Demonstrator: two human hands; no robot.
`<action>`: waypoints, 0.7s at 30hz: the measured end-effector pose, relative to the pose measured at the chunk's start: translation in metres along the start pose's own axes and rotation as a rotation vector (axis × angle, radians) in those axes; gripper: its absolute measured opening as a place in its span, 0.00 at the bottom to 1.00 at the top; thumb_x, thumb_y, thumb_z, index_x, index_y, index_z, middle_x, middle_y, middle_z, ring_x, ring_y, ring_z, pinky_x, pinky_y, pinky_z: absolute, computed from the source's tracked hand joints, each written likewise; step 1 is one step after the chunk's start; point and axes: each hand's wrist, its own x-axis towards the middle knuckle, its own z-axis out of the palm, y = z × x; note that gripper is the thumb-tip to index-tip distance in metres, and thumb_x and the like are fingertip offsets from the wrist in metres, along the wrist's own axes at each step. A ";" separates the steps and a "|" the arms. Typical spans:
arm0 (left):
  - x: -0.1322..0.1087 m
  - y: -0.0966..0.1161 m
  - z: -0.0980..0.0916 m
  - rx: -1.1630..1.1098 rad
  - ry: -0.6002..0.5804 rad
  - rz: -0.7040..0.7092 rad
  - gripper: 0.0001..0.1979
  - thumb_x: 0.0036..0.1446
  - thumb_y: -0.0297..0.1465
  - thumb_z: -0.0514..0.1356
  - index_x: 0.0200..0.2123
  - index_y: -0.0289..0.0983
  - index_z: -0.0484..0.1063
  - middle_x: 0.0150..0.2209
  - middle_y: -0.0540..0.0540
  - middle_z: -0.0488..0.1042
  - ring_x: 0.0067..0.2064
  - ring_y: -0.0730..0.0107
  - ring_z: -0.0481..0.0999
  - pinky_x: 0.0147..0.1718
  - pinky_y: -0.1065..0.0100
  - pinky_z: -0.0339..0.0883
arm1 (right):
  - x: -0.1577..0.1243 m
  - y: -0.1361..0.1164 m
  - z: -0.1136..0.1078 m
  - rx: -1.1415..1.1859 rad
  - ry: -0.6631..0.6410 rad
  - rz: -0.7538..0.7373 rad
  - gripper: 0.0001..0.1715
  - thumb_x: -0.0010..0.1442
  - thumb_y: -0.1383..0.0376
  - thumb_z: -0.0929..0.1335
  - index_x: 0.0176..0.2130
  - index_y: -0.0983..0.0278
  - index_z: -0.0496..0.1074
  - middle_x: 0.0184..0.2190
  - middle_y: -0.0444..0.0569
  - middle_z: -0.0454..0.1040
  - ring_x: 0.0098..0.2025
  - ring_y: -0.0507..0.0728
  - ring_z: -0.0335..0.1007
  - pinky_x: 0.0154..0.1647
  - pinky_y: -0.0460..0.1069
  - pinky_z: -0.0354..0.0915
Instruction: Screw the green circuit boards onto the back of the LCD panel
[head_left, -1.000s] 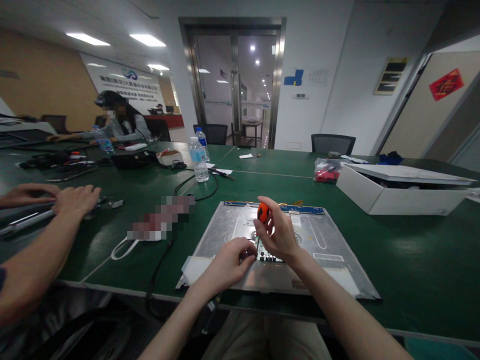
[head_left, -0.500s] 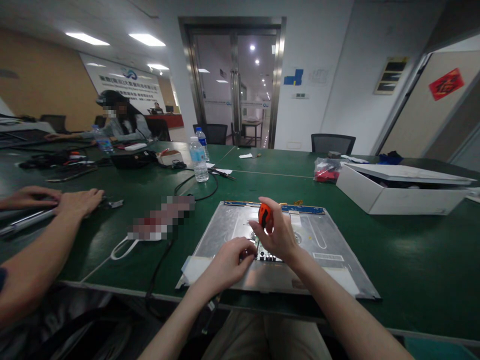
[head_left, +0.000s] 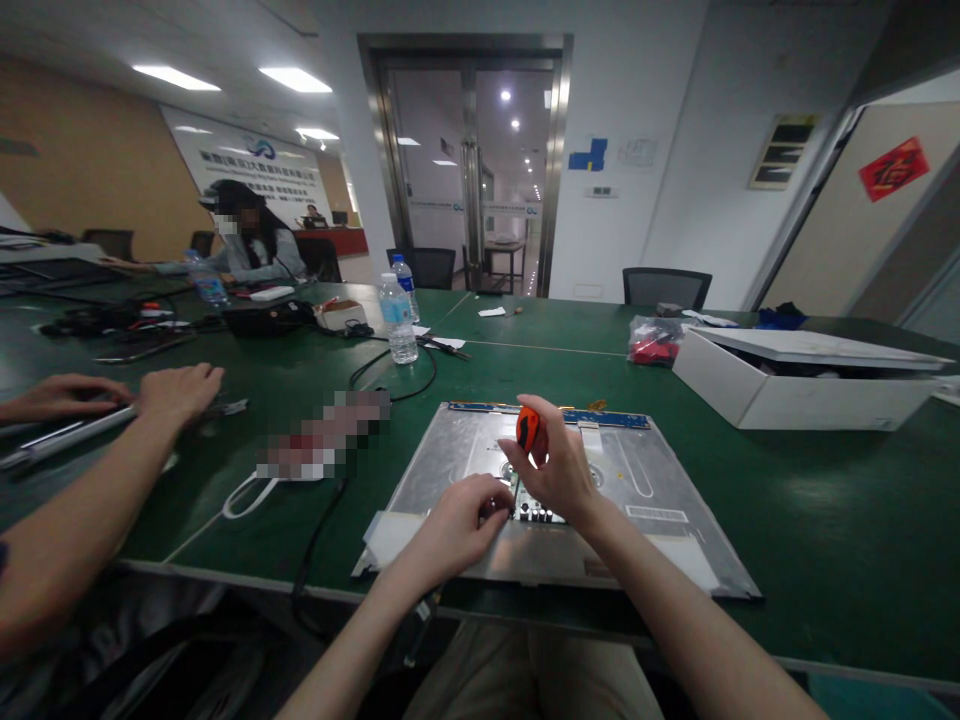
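A silver metal display panel (head_left: 660, 485) lies flat on the table before me, with a blue circuit strip (head_left: 609, 418) along its far edge. Near its middle is a small circuit board (head_left: 537, 513) with dark round parts. My right hand (head_left: 564, 468) is closed around the orange and black handle of a screwdriver (head_left: 528, 430), held upright with its thin shaft pointing down at the board. My left hand (head_left: 463, 518) rests on the panel at the board's left edge, fingers curled in a pinch near the shaft's lower end. What those fingertips hold is hidden.
At left, a co-worker's hands (head_left: 176, 390) handle a silver bar (head_left: 71, 437). A blurred item with a white strap (head_left: 251, 498), a black cable (head_left: 319, 540) and water bottles (head_left: 397, 318) stand or lie left of the panel. A white box (head_left: 810, 395) is at right.
My hands and the screwdriver look the same as before. The co-worker's hands at left have shifted slightly along the silver bar.
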 end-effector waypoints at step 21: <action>-0.001 0.001 0.000 -0.013 0.001 0.002 0.07 0.51 0.24 0.55 0.30 0.37 0.72 0.31 0.47 0.75 0.35 0.65 0.72 0.34 0.69 0.62 | -0.005 0.002 -0.002 0.109 -0.086 0.062 0.26 0.62 0.65 0.61 0.59 0.63 0.53 0.24 0.38 0.62 0.20 0.48 0.60 0.21 0.44 0.57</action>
